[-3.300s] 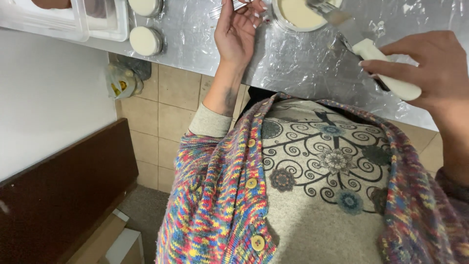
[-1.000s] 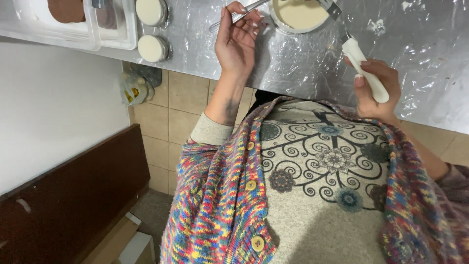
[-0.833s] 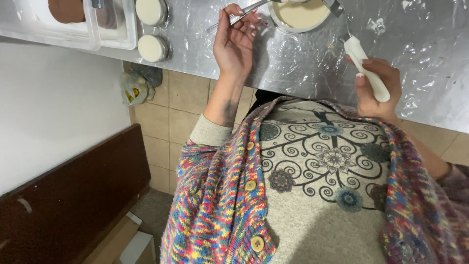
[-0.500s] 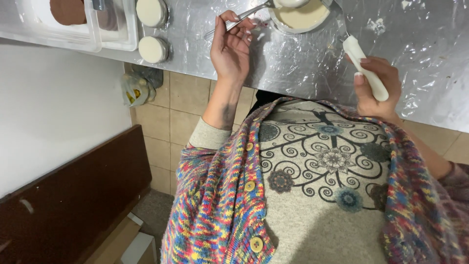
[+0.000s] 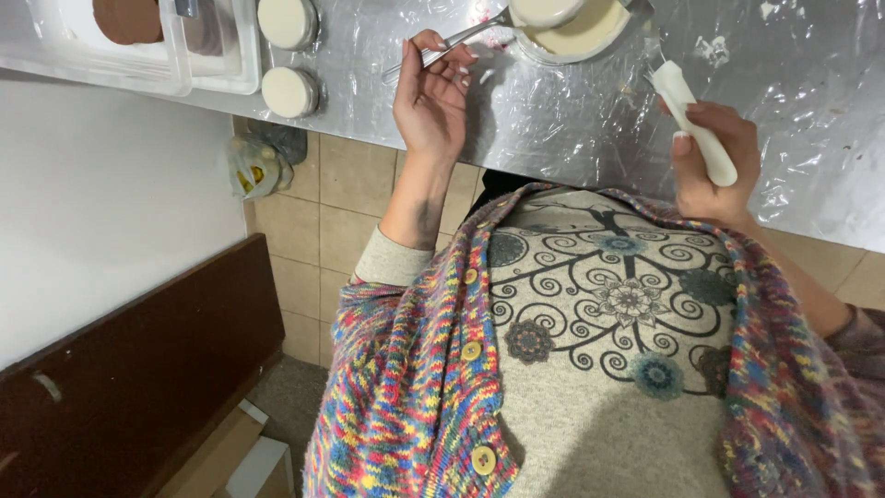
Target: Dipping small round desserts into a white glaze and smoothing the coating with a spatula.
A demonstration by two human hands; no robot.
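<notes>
Two white lidded jars (image 5: 288, 20), one bowl (image 5: 572, 32), one spoon (image 5: 489, 23).

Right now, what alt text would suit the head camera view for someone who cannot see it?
The left hand holds a metal spoon over a round bowl of pale cream; the right hand grips a white-handled tool above a film-covered metal counter.

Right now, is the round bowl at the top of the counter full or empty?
Full, nearly: the bowl holds pale cream close to its rim. The spoon in the left hand lies over it.
</notes>
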